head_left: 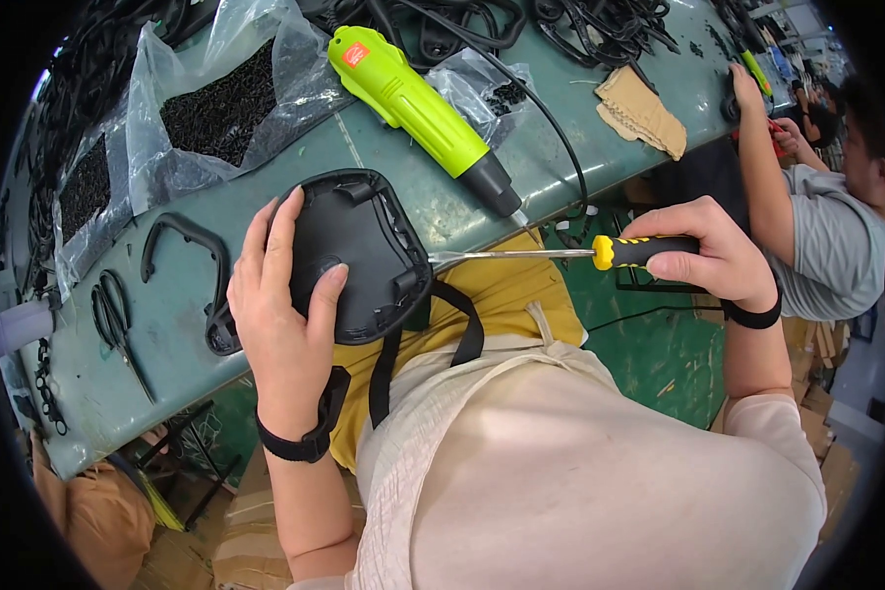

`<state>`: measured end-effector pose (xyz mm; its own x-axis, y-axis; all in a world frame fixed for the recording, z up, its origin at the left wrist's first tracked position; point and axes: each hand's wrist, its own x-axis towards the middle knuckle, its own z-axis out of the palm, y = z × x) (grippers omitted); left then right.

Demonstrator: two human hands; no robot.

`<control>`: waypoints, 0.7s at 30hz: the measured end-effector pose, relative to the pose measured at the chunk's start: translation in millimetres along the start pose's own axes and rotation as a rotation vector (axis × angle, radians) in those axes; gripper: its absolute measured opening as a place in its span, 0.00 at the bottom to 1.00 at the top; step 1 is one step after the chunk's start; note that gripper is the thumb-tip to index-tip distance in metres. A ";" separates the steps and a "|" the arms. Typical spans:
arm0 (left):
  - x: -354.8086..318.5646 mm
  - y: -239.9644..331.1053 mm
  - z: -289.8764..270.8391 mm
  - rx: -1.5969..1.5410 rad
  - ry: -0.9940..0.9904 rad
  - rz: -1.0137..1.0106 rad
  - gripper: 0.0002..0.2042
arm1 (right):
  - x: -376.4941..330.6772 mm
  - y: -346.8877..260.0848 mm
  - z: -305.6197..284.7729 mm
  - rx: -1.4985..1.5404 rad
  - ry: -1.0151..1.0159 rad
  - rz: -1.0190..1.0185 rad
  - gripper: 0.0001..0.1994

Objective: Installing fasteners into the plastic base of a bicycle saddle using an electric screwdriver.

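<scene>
Beige cloth (pixel 600 472) covers the worker's torso, closest. Leftward I see scissors (pixel 114 317) on the table (pixel 182 359), the left hand (pixel 283 290) holding a black shell (pixel 364 241) at the near edge, then a screwdriver (pixel 605 253), tip at the shell's right rim, clasped in the right hand (pixel 726 254).

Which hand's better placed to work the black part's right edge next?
Right, I'd say: the right hand grips the screwdriver handle, tip at or near that edge. The left hand lies across the left side of the black part, apparently bracing it.
</scene>
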<state>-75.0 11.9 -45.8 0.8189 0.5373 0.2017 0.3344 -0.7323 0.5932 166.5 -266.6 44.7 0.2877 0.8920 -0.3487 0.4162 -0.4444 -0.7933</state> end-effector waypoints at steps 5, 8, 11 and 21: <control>0.0 -1.0 1.6 0.022 0.006 -0.007 0.30 | 12.0 -9.4 -5.9 0.063 -0.150 0.180 0.16; -0.5 -1.7 2.3 0.044 0.021 0.001 0.30 | 19.3 -7.3 -5.9 0.037 -0.188 0.099 0.16; 0.3 -0.5 0.1 0.056 0.016 0.007 0.30 | 26.7 -16.7 -10.4 -0.024 -0.246 0.158 0.15; 15.9 -0.1 -0.8 -0.035 -0.007 -0.002 0.25 | 58.6 -50.7 -33.2 -0.494 -0.294 0.009 0.15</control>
<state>-62.4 20.8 -42.0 0.8216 0.5358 0.1946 0.3200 -0.7159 0.6205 190.9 -194.6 81.1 0.0704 0.8422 -0.5346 0.7891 -0.3748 -0.4866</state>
